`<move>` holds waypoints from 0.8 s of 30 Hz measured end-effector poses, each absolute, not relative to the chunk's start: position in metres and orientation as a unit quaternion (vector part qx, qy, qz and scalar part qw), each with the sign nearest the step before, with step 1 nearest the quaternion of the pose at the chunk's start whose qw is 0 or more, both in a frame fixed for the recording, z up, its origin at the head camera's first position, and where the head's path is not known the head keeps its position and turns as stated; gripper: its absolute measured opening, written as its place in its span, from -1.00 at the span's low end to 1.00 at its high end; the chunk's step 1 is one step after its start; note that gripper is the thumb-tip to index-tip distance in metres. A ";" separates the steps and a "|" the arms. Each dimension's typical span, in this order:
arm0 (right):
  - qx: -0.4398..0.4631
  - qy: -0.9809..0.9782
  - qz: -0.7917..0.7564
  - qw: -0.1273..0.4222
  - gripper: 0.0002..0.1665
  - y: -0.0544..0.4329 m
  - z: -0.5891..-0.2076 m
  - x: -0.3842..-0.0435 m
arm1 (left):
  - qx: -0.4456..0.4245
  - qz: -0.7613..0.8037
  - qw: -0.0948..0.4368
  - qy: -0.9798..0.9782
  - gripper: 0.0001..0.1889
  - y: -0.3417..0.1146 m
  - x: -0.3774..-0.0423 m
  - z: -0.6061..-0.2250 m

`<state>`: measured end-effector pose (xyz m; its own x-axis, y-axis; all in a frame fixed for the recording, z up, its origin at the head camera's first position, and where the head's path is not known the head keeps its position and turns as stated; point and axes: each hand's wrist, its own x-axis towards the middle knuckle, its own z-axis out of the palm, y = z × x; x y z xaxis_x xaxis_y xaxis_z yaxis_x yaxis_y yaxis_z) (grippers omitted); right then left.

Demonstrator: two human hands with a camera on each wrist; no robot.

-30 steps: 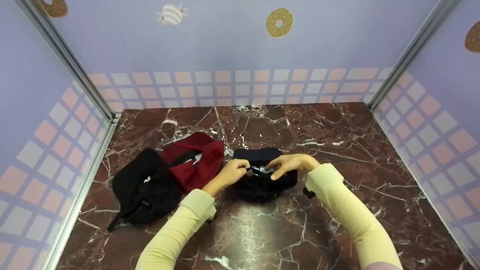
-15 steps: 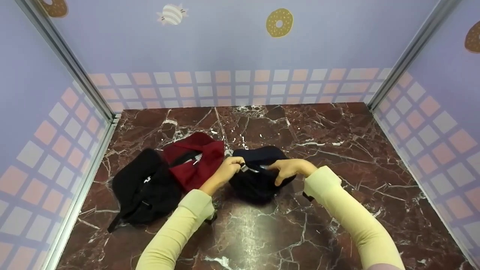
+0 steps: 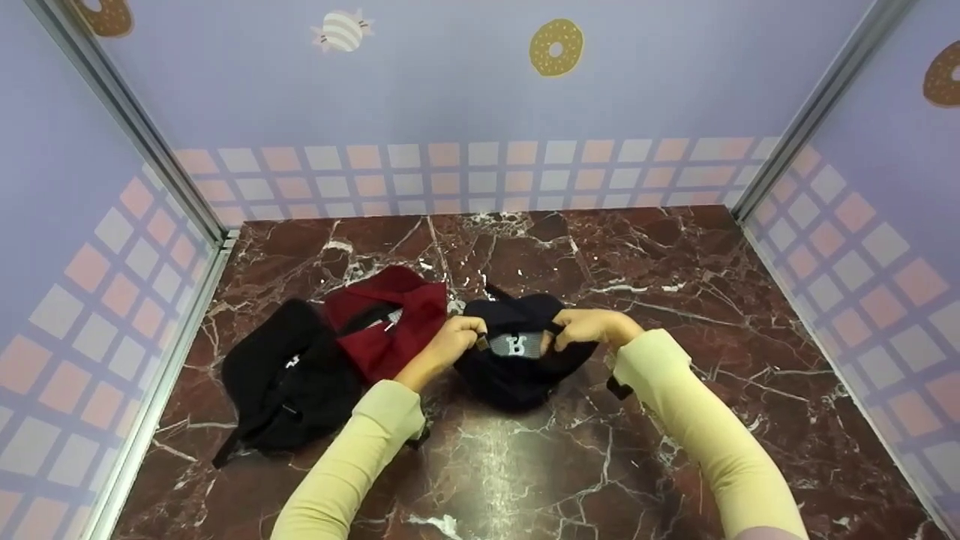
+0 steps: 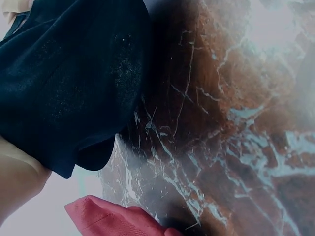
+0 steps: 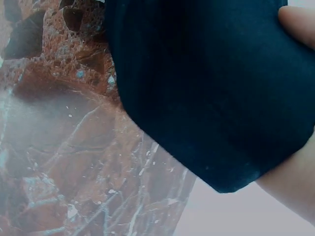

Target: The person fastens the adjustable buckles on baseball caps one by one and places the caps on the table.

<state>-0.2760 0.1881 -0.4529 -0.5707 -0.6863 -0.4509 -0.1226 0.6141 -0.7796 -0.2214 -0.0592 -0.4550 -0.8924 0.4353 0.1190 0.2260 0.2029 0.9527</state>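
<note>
A dark navy cap [image 3: 514, 386] lies near the middle of the marble table, its opening turned up. A pale lining patch with a white letter [image 3: 516, 345] shows inside. My left hand [image 3: 452, 343] pinches the left side of the opening, at the strap end with a small metal buckle [image 3: 482, 342]. On the right side, my right hand [image 3: 595, 328] pinches the edge and a dark strap, the thumb near the lining. Dark cloth of the cap fills much of both wrist views, hiding most of the fingers there.
Left of the navy cap lie a red cap [image 3: 416, 330] and a black cap [image 3: 281, 397], close against each other. The brown marble table [image 3: 660, 465] is bounded by lilac walls [image 3: 450, 90] at the back and both sides.
The opening has been spread, baring the white letter inside. The right hand now pinches the cap's edge and strap; a dark strap end now sticks up behind the opening.
</note>
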 end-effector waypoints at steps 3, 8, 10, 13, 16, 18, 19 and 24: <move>-0.241 0.793 -0.391 0.400 -0.65 0.192 -0.455 -0.279 | 0.229 0.574 0.083 0.782 -0.92 -0.060 -0.221 -0.454; -0.234 0.760 -0.436 0.422 -0.61 0.198 -0.458 -0.282 | 0.246 0.570 0.084 0.780 -0.91 -0.061 -0.223 -0.454; -0.220 0.728 -0.475 0.443 -0.64 0.201 -0.459 -0.281 | 0.242 0.589 0.095 0.765 -0.89 -0.061 -0.224 -0.456; -0.192 0.656 -0.548 0.481 -0.71 0.204 -0.460 -0.281 | 0.225 0.621 0.112 0.743 -0.85 -0.062 -0.225 -0.458; -0.182 0.597 -0.596 0.505 -0.70 0.206 -0.461 -0.280 | 0.202 0.641 0.119 0.731 -0.85 -0.064 -0.226 -0.460; -0.178 0.578 -0.614 0.508 -0.66 0.207 -0.463 -0.281 | 0.188 0.656 0.121 0.721 -0.87 -0.065 -0.226 -0.461; -0.176 0.572 -0.621 0.507 -0.65 0.208 -0.463 -0.281 | 0.182 0.663 0.122 0.715 -0.88 -0.066 -0.227 -0.461; -0.153 0.556 -0.649 0.496 -0.58 0.210 -0.468 -0.281 | 0.161 0.702 0.133 0.681 -0.84 -0.070 -0.238 -0.475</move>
